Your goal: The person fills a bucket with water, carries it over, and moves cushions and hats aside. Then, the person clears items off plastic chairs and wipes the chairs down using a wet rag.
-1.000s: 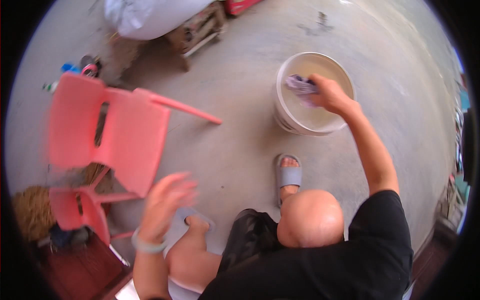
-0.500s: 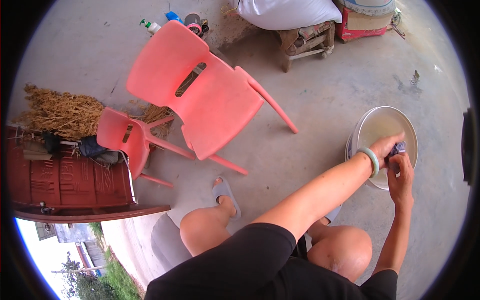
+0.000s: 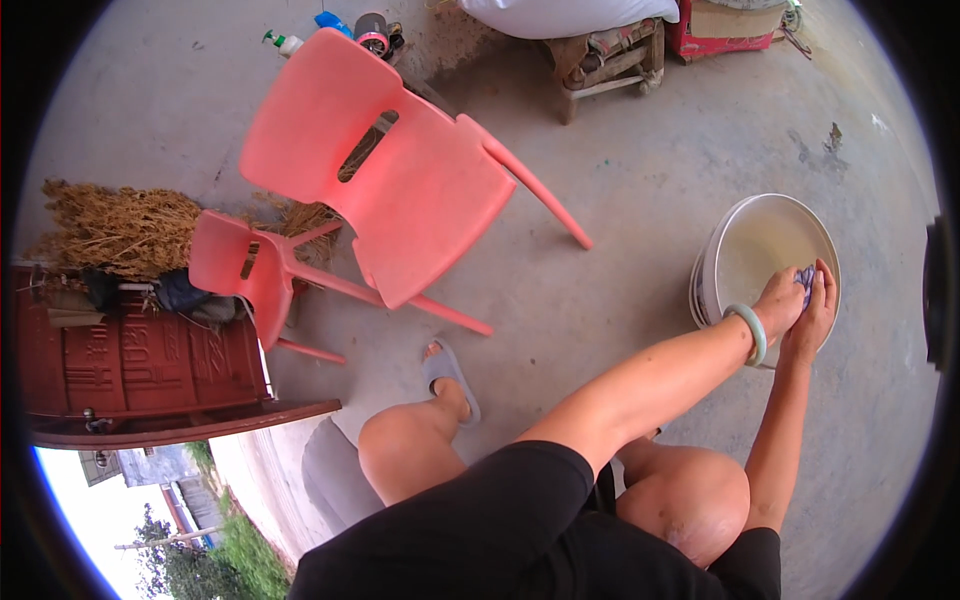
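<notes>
A small crumpled purple-and-white cloth [image 3: 804, 284] is squeezed between my two hands over a pale round bucket [image 3: 708, 275] at the right. My left hand [image 3: 777, 305], with a light green bangle at the wrist, is closed around the cloth from the left. From the right, my right hand [image 3: 815, 318] presses against the same cloth, its fingers wrapped over it. Cloudy liquid [image 3: 765, 240] shows inside the bucket below the hands. Most of the cloth is hidden by my fingers.
Two pink plastic chairs, a larger one [image 3: 430, 200] and a smaller one [image 3: 262, 285], lie tipped to the left. Behind them are dried plants [image 3: 120, 230] and a red door [image 3: 130, 360]. A white sack [image 3: 570, 15] rests on a wooden stool [image 3: 610, 70] at the back.
My hands have come closer together around the cloth, the left turning from extended fingers to a closed grip. The whole view has shifted slightly, with the far things higher in the picture.
</notes>
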Demonstrator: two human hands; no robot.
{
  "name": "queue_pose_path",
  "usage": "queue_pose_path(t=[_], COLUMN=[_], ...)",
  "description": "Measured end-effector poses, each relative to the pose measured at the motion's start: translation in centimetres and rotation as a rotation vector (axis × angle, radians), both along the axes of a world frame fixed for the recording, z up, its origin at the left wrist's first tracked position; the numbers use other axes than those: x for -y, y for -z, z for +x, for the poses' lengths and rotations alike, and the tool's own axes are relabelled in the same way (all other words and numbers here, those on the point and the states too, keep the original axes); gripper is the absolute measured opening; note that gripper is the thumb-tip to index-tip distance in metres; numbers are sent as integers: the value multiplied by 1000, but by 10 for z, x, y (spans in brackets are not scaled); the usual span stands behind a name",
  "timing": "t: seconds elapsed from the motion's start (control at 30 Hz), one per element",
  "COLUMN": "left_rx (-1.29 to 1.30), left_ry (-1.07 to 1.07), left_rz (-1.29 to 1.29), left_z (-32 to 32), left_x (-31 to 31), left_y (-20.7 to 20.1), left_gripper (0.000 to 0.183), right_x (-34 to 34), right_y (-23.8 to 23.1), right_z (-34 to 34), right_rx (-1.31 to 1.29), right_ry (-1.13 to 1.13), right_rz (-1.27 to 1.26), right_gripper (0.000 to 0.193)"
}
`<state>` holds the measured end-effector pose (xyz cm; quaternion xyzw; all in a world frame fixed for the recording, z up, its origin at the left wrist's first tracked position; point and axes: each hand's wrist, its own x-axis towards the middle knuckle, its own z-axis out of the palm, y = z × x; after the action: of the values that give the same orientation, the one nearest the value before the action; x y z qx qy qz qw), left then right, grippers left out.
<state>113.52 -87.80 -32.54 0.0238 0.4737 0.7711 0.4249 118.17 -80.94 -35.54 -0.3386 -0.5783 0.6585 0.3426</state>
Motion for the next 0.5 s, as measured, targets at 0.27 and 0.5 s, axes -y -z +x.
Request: queue_pose_path(t=[0.27,0.5], left_rx=[-256,-1088], left_ry=[161,316], left_rz=[-201,-479], left_z=[-9,-19], left_x=[-2,5], left_y=[-3,-30], left_gripper=[37,31], right_x=[-7,-10], right_y=[30,5], right_z=[9,12], right_rx=[-391,-354], right_ry=[-99,13], right_rz=[-646,-692], right_gripper=[40,46])
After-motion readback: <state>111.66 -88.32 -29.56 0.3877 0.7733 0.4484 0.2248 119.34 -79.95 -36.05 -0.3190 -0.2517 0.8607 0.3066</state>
